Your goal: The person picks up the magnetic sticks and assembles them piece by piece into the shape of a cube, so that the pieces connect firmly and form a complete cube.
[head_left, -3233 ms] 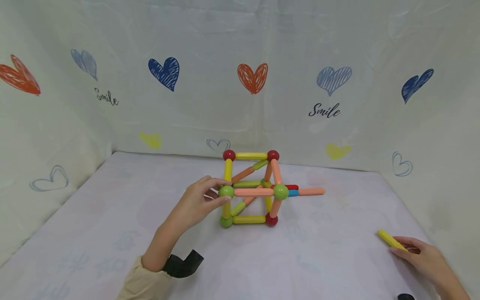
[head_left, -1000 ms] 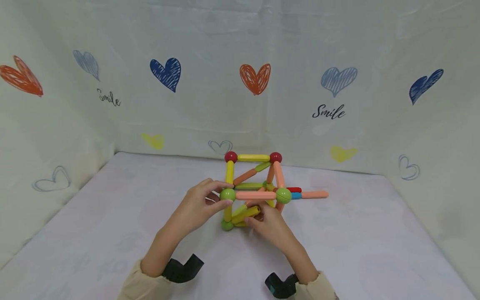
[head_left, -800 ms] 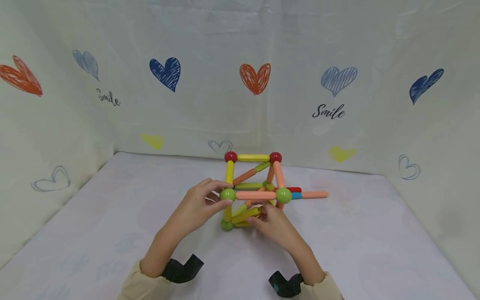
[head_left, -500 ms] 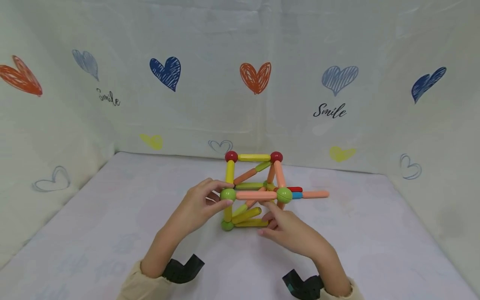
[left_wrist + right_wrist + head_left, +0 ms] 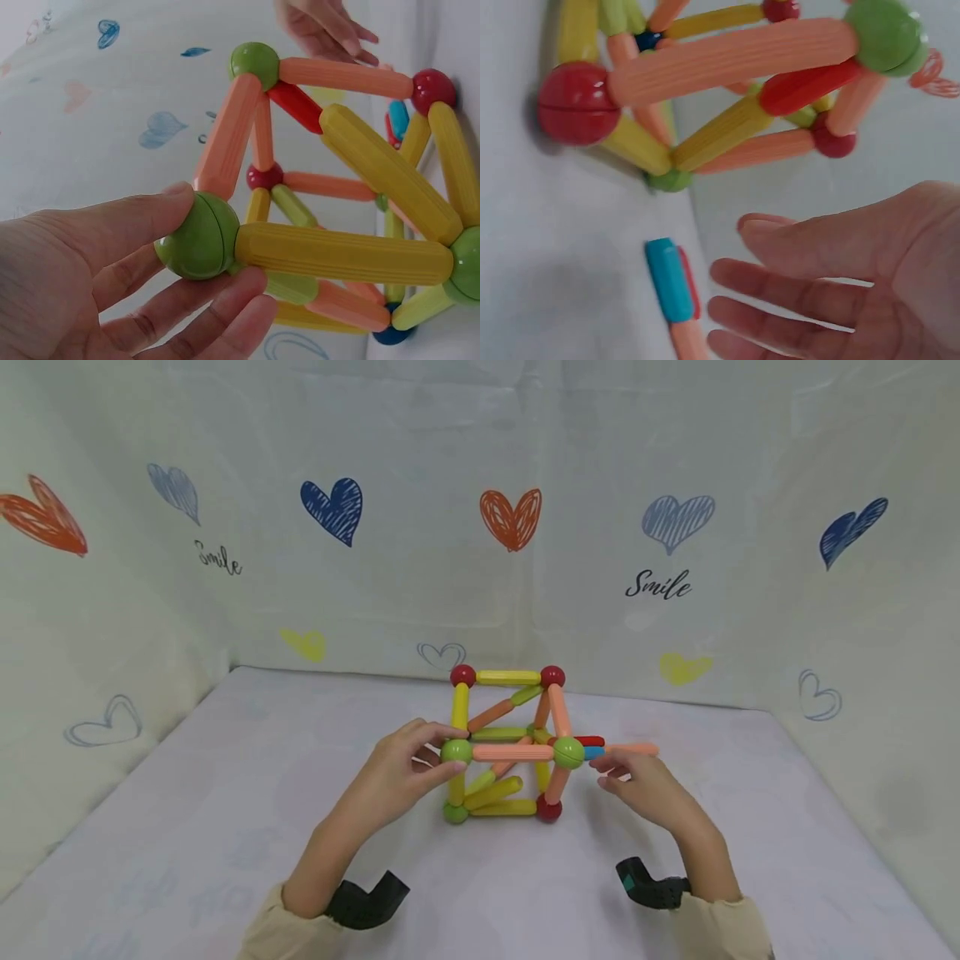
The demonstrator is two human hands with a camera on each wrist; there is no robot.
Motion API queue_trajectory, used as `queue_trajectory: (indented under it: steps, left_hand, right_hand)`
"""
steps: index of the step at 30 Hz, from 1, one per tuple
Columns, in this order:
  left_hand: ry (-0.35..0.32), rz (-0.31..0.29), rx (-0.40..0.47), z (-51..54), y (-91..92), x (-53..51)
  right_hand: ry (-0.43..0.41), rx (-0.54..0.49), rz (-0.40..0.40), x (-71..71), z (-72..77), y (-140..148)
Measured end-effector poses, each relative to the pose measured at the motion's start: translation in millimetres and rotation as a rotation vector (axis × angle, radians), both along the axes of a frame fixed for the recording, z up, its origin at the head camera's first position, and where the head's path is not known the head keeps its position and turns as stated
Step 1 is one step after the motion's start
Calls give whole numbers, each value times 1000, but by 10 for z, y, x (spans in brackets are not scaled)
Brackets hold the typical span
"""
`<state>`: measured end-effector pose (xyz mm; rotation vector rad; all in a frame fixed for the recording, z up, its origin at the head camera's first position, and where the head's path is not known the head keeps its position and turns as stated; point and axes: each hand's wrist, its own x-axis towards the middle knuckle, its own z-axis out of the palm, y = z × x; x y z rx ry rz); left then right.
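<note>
A box-shaped frame of magnetic rods and balls [image 5: 512,752] stands on the table. My left hand [image 5: 397,774] pinches its front left green ball [image 5: 199,236] between thumb and fingers. A yellow rod [image 5: 493,791] joins the lower left green ball [image 5: 455,812] and slants upward, its other end free, as the left wrist view [image 5: 390,172] also shows. My right hand [image 5: 645,783] is off to the right of the frame, holding nothing, its fingers loosely bent. Beside its fingertips lie a blue rod [image 5: 669,279], a red rod [image 5: 590,741] and an orange rod [image 5: 688,341].
A white cloth covers the table [image 5: 337,710], and a white curtain [image 5: 420,585] with printed hearts hangs behind and at both sides. Black wrist cameras [image 5: 652,885] sit at both wrists.
My right hand brought a yellow rod from the far right into the frame, let go of it at the lower left ball, and moved right toward the loose rods. My left hand stays put.
</note>
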<state>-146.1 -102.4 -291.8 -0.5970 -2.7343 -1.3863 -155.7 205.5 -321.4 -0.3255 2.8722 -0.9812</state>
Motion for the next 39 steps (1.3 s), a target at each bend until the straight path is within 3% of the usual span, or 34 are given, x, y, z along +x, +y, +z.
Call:
queue_trajectory:
  steps: [8,12,16,21,26,39]
  left_hand:
    - [2,6,-5,9,-3,10]
    - [-2,-2,-7,13,8,5]
    - [7,-10,-8,14,13,-2]
    - [14,-13,-11,18,12,-4]
    - [13,-17,-8,17,10,-1]
    - [10,-4,-15,28,5,7]
  right_hand:
    - [56,48,-154,-391,-335,-22]
    - [75,98,-141,-507,-392,-26]
    - [15,128,-148,-567,-388,-78]
    - [-41,247,-138,-643,-410,-132]
    - [-59,296,-135,-631,-396,-136]
    - [-35,100,-167,-377,-331,-95]
